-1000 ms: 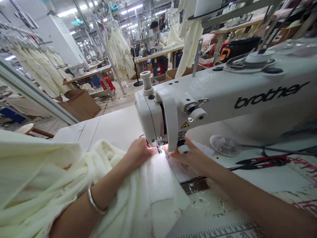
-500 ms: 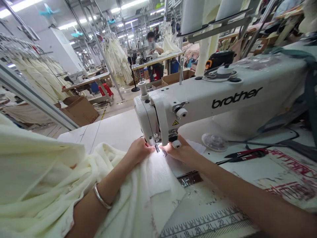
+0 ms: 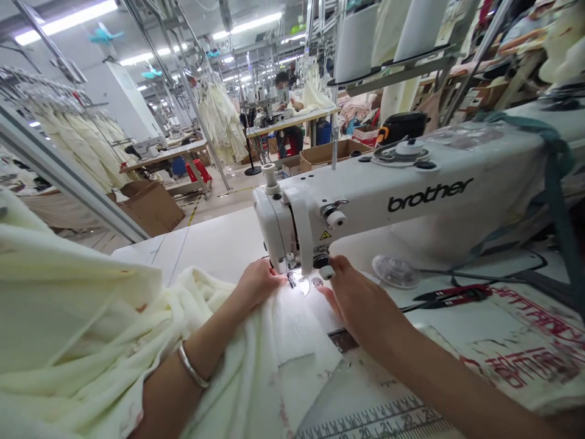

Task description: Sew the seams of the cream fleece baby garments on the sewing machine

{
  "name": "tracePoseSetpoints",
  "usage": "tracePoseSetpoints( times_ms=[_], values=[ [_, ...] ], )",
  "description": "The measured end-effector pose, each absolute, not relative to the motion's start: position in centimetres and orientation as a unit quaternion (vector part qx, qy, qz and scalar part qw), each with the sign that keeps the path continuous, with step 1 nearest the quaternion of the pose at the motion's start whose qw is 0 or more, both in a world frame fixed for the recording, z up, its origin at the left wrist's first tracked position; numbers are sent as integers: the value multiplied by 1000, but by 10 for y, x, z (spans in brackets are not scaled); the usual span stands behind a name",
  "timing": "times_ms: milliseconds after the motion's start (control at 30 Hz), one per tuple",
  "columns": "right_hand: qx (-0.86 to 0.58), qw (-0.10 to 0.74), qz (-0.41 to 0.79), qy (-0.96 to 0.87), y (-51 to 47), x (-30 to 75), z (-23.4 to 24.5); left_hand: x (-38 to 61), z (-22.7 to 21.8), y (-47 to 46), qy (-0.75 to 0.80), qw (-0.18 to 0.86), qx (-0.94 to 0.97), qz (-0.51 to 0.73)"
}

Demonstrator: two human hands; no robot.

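Observation:
The cream fabric [image 3: 292,323] lies under the lit presser foot [image 3: 291,279] of a white sewing machine [image 3: 365,201] and spreads in folds to the left. My left hand [image 3: 259,283], with a silver bangle on its wrist, is closed on the fabric just left of the foot. To the right of the needle area, my right hand [image 3: 363,302] has its thumb and forefinger apart, with no fabric between them. Its other fingers are partly hidden. Close to that thumb, a small round metal part [image 3: 317,282] shows on the machine bed.
A clear plastic disc [image 3: 395,271] and red-and-black thread snips [image 3: 452,295] lie right of my hand. A ruler strip [image 3: 379,422] runs along the table's near edge. White thread cones [image 3: 356,46] stand above the machine; a person [image 3: 286,100] sits at another machine.
My right hand has drawn back rightward from the presser foot, and its fingers have parted. The small round metal part has come into view. My left hand stays at the fabric.

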State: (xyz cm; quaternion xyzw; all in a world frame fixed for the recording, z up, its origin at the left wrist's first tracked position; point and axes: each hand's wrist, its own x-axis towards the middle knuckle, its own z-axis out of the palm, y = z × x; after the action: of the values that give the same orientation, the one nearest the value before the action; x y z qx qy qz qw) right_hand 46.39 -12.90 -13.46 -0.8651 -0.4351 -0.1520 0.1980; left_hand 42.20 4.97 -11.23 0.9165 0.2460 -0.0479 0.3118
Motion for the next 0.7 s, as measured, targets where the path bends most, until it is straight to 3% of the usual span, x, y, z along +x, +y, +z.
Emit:
tracePoseSetpoints(
  times_ms=[133,333,700],
  values=[
    [-742,172,-259,-594,-143,436,-143,423,-115,52,246,302,920,-52],
    [-717,216,-184,-637,-136,432,-147,421,-117,51,233,290,927,-45],
    [-727,282,-159,-606,-151,435,-155,417,-129,45,259,249,933,-8]
  ],
)
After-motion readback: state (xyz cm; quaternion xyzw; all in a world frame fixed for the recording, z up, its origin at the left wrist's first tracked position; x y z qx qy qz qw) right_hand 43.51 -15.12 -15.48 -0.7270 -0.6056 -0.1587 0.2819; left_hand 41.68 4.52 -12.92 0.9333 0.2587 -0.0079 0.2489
